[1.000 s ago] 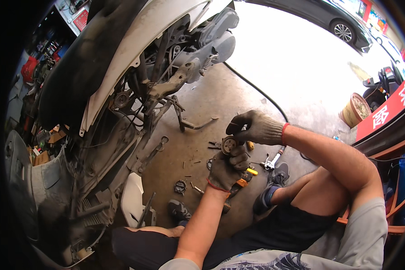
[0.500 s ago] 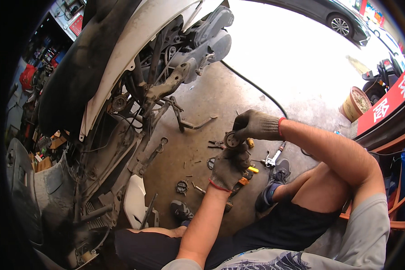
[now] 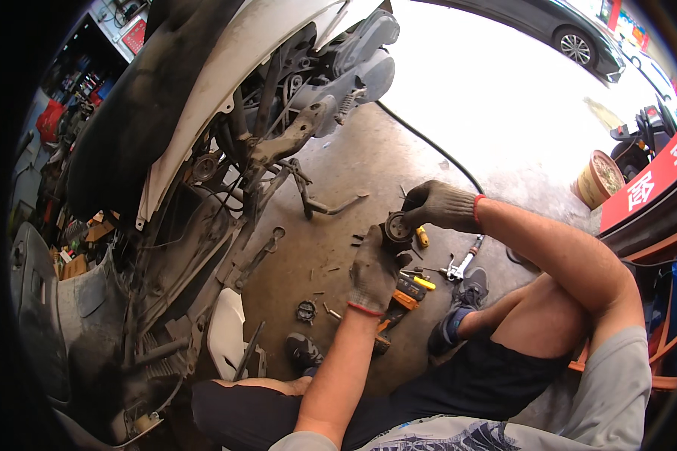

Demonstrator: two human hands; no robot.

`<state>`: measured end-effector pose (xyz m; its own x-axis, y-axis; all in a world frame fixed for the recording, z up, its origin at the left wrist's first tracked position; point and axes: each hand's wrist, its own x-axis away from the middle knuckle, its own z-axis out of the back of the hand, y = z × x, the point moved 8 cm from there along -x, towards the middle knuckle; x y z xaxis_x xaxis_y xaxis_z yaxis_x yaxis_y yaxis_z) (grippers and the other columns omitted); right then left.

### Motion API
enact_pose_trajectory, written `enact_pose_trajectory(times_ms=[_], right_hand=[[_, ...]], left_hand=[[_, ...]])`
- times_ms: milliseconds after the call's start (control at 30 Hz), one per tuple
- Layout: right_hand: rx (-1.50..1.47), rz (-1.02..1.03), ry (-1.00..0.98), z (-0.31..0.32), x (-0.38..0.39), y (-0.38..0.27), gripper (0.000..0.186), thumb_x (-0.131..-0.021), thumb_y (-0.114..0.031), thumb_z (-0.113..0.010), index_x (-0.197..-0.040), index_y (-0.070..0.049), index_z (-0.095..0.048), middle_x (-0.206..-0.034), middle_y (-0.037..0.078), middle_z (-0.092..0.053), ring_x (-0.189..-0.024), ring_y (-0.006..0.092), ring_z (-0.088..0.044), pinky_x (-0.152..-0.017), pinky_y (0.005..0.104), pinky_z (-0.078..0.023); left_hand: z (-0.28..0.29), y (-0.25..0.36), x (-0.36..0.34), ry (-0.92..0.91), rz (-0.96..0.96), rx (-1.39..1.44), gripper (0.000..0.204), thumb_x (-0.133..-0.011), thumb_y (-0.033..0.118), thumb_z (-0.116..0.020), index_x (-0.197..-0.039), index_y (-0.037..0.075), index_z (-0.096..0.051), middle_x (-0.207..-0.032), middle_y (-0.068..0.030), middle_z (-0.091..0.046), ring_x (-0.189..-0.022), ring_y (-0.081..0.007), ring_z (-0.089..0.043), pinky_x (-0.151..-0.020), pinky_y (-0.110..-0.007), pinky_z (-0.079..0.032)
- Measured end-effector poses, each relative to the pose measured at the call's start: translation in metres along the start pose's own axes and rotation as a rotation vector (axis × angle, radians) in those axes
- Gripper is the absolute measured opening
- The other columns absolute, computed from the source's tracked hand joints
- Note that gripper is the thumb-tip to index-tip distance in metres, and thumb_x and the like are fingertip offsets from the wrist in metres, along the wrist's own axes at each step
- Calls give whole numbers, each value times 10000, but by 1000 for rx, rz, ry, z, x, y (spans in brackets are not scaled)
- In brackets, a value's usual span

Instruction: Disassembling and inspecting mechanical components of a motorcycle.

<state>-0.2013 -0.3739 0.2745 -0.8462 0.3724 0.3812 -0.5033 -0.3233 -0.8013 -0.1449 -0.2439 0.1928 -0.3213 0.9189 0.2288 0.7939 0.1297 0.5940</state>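
My left hand [image 3: 376, 274], in a grey glove with red cuff, holds a dark round metal part [image 3: 396, 226] with a pale face. My right hand [image 3: 440, 207], gloved alike, pinches at the part's upper right side; something thin shows just above its fingertips, too small to name. Beneath them on the stained concrete lie a yellow-handled tool [image 3: 423, 238], a yellow and black tool [image 3: 423, 283], an orange and black power tool [image 3: 405, 299], a small dark round component [image 3: 306, 311] and scattered small bolts.
A partly stripped scooter [image 3: 158, 165] fills the left side. A black hose [image 3: 425, 139] runs to a silver air tool [image 3: 460, 263] near my foot. A planter [image 3: 596, 179], red sign [image 3: 651, 177] and orange metal rack [image 3: 658, 316] are on the right; a dark car [image 3: 587, 41] stands beyond.
The round part now sits slightly to the right, and my left hand's grip has shifted, its back and wrist further left. My right hand has shifted slightly right.
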Motion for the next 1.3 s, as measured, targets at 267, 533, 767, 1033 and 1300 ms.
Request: enact_pose_trajectory(times_ms=[267, 533, 767, 1033, 1300], right_hand=[[-61, 34, 2, -4, 2, -4, 341, -832, -267, -751, -994, 32, -722, -958, 124, -738, -892, 167, -670, -832, 319, -529], [-25, -35, -9, -11, 13, -24, 369, -847, -281, -760, -1016, 41, -692, -975, 93, -709, -906, 132, -631, -832, 297, -510], [-95, -45, 12, -11, 11, -26, 361, -838, -278, -785, -1007, 28, -699, -959, 79, -707, -887, 123, -625, -815, 295, -509], [-173, -57, -11, -13, 7, -21, 380, -842, -222, -755, -1085, 64, -694, -1039, 123, -722, -962, 184, -668, -894, 308, -518], [-125, -63, 4, -9, 10, -19, 360, -829, -200, -718, -1092, 45, -704, -1050, 125, -724, -981, 190, -662, -919, 314, -505]], left_hand=[[-19, 23, 15, 214, -150, -481, 343, -936, 350, -705, -1079, 45, -640, -855, 7, -638, -707, -65, -540, -617, -221, -445], [-17, 30, 18, 246, -193, -383, 247, -927, 263, -718, -979, 46, -612, -807, -10, -636, -660, -61, -512, -592, -227, -415], [-16, 38, 19, 252, -234, -505, 320, -935, 335, -694, -1017, 29, -653, -836, 3, -623, -714, -66, -520, -630, -237, -432], [-7, 33, 16, 255, -211, -402, 272, -949, 235, -676, -1096, 11, -628, -872, -33, -651, -704, -83, -560, -629, -234, -489], [-7, 32, 16, 257, -220, -436, 214, -960, 189, -640, -1085, 16, -635, -869, -30, -665, -699, -83, -572, -621, -229, -477]])
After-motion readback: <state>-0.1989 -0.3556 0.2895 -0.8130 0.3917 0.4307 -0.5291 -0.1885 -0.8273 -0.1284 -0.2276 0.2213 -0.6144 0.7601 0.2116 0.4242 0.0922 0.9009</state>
